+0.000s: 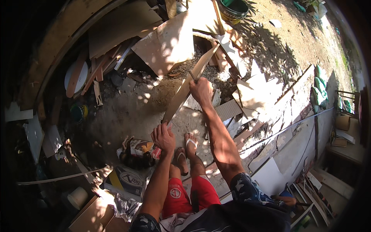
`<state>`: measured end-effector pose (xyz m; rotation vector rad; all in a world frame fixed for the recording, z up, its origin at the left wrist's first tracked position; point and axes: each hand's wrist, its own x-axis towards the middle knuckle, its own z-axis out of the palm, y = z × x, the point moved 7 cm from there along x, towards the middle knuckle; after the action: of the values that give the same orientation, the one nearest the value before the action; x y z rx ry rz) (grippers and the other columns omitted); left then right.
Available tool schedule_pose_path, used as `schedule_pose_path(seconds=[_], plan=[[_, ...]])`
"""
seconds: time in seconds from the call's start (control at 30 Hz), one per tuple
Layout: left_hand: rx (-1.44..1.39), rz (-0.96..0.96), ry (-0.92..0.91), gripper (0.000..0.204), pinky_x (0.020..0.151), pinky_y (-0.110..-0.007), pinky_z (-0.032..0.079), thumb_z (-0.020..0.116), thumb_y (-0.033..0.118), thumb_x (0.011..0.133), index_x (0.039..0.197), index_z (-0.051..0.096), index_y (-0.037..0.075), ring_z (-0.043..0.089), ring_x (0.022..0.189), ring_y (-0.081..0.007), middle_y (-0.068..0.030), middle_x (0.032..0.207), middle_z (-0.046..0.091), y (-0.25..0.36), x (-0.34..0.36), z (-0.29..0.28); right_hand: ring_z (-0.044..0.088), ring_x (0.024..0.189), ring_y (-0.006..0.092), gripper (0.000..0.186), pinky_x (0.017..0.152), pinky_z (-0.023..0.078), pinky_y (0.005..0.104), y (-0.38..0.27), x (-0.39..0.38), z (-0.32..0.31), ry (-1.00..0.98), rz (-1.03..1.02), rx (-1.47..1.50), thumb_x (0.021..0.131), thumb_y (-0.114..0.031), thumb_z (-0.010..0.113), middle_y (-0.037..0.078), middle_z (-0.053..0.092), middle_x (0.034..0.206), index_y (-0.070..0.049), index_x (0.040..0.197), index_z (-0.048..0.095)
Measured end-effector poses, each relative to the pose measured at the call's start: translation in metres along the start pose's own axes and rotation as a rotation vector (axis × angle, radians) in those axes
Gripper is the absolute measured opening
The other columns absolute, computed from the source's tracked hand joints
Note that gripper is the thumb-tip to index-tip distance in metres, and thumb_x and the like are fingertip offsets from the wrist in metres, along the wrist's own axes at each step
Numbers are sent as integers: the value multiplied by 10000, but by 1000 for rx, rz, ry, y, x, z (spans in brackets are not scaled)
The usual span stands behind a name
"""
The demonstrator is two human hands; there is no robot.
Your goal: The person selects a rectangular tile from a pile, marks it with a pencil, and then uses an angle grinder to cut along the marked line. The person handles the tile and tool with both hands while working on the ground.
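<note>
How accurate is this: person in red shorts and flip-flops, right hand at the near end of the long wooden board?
Wrong hand. The head view shows the left hand at the near end of the long wooden board. The red shorts and flip-flops are correct.

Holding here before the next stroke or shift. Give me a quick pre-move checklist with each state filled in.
1. Left hand at the near end of the wooden board: ok; firmness of grip, cannot tell.
2. Right hand closed around the thin rod at the board's edge: ok.
3. Protective footwear: not ok; the feet wear open flip-flops.
4. Ground near the feet free of obstacles: not ok; what looks like a dark animal lies to their left.
5. Board's far end clear of the scrap panels: cannot tell.
</note>
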<state>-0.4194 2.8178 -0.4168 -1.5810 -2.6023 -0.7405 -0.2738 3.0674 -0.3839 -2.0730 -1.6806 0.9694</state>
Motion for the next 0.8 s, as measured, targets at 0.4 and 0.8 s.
schedule_pose_path(seconds=[0.4, 0.8], plan=[[-91, -67, -55, 255, 863, -460, 508, 804, 170, 895, 1143, 767, 126, 692, 963, -259, -40, 979, 742, -3, 135, 22, 774, 981, 413, 533, 872, 593, 508, -20, 174, 55, -128, -117, -116, 814, -474, 766, 284, 780, 1038, 31, 983, 793], [46, -114, -265, 344, 832, -539, 569, 768, 358, 972, 1212, 777, 112, 744, 1013, -441, -230, 1042, 776, -137, 353, 36, 757, 929, 475, 589, 874, 574, 520, -102, 185, 127, -214, -160, 228, 1014, -532, 614, 278, 760, 863, 34, 971, 772]])
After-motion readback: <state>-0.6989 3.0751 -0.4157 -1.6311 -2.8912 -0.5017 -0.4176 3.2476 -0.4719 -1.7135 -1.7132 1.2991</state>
